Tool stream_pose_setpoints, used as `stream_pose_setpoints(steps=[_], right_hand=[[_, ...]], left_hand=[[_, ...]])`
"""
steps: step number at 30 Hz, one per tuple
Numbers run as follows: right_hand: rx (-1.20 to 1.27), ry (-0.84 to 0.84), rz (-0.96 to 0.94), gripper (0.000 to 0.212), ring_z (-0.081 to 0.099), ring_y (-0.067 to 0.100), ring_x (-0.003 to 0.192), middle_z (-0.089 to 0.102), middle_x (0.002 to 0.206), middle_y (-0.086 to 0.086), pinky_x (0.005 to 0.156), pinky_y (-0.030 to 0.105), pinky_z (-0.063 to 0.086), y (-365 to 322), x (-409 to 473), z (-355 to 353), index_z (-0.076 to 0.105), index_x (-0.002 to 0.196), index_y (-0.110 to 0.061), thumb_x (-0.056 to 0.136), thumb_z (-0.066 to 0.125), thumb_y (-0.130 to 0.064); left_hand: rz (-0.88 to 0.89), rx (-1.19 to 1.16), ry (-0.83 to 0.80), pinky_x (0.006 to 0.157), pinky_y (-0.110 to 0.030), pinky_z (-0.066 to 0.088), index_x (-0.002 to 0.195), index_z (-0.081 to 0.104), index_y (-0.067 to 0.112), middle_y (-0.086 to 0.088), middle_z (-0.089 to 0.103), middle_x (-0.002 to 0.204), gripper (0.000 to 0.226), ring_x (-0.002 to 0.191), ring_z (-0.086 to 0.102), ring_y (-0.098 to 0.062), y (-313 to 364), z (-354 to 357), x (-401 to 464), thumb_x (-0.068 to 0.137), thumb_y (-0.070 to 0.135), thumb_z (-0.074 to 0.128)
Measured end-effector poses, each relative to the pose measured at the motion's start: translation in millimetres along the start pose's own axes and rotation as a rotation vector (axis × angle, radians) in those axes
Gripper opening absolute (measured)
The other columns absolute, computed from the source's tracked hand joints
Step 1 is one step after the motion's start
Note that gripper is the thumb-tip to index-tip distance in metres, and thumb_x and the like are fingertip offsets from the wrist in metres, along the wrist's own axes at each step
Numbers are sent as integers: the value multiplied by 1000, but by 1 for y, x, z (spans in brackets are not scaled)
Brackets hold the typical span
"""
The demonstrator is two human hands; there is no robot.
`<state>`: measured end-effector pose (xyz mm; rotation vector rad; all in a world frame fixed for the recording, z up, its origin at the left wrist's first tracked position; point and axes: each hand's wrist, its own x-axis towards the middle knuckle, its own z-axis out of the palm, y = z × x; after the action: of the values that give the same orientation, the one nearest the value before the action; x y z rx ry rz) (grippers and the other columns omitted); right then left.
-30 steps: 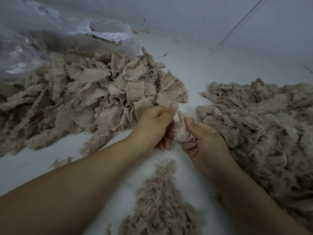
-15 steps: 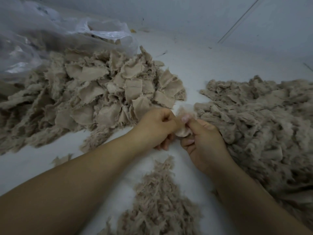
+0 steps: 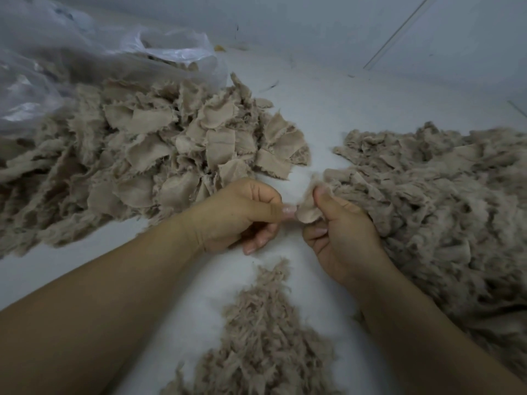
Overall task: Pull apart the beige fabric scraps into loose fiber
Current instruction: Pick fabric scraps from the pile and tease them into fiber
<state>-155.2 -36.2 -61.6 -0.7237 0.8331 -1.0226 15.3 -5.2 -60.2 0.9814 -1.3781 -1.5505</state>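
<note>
A small beige fabric scrap (image 3: 308, 210) is pinched between my two hands at the centre. My right hand (image 3: 340, 236) grips its right side with thumb on top. My left hand (image 3: 245, 212) pinches its left edge with thumb and forefinger, the other fingers curled under. A big pile of whole beige scraps (image 3: 159, 149) lies to the left. A heap of pulled-apart fabric (image 3: 445, 201) lies to the right, touching my right hand. Below the hands sits a smaller mound of loose fiber (image 3: 262, 337).
Everything lies on a white surface (image 3: 319, 115). A clear plastic bag (image 3: 94, 61) with more scraps spills open at the upper left. A pale wall (image 3: 328, 21) runs along the back.
My hands have moved slightly apart and lower, stretching the scrap between them. My right thumb now sits on top of the scrap.
</note>
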Motion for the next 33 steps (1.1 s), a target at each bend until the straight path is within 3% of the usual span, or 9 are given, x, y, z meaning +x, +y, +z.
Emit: stream_pose_setpoints(steps=[4,10,12,17,21,23,25,28,33], right_hand=[[-76,-23,-13,25,46,5,47,59,66,8,37,14,32,3,0,0,60,76,-3,98,57,-14],[-63,-23,-24,16,40,3,47,59,73,5,38,14,30,5,1,-2,61,86,-3,97,57,-14],[-71,-19,-25,18,41,3,47,59,71,5,37,14,30,6,1,-2,60,83,-4,97,58,-14],[-131,-49,-46,23,41,5,46,56,59,1,38,14,31,6,-1,-2,58,77,-7,97,60,-19],[13,31,-17,41,23,4,38,30,46,-7,36,15,27,3,1,-2,53,68,-9,102,50,-32],[52,60,-16,46,21,5,38,27,47,-7,35,16,26,4,0,-2,52,64,-10,103,47,-33],[53,80,-37,47,20,5,37,27,46,-7,35,17,25,5,-1,-1,50,62,-10,104,46,-32],[57,88,-67,46,21,5,36,27,46,-6,35,17,24,5,-3,1,48,63,-10,105,44,-30],[129,85,-72,44,23,3,36,29,42,-8,35,16,25,4,-4,0,45,65,-10,106,40,-28]], left_hand=[[16,188,242,34,-18,31,72,55,14,-12,54,49,33,30,45,-20,-5,13,9,82,43,70],[56,60,488,31,-17,27,72,56,9,-5,50,47,33,29,42,-18,-11,15,13,102,22,48],[47,-59,495,32,-18,28,74,57,8,-6,50,48,35,31,43,-20,-8,14,12,101,28,49],[6,215,394,35,-16,30,64,54,15,-5,50,46,38,30,43,-17,-9,23,11,97,32,58],[239,-306,643,38,-23,35,83,57,9,-10,63,68,32,39,50,-19,3,17,16,97,37,54],[231,-352,673,43,-29,47,104,54,0,-17,65,89,31,52,60,-22,0,20,19,98,31,55],[148,-101,679,47,-30,50,110,53,6,-18,62,89,13,55,62,-21,-8,28,19,98,10,55],[106,346,592,48,-25,47,91,64,15,-8,63,68,15,52,59,-17,-17,34,23,94,2,58],[123,931,313,57,-21,39,102,64,9,-5,61,98,17,69,54,-11,0,37,45,86,4,60]])
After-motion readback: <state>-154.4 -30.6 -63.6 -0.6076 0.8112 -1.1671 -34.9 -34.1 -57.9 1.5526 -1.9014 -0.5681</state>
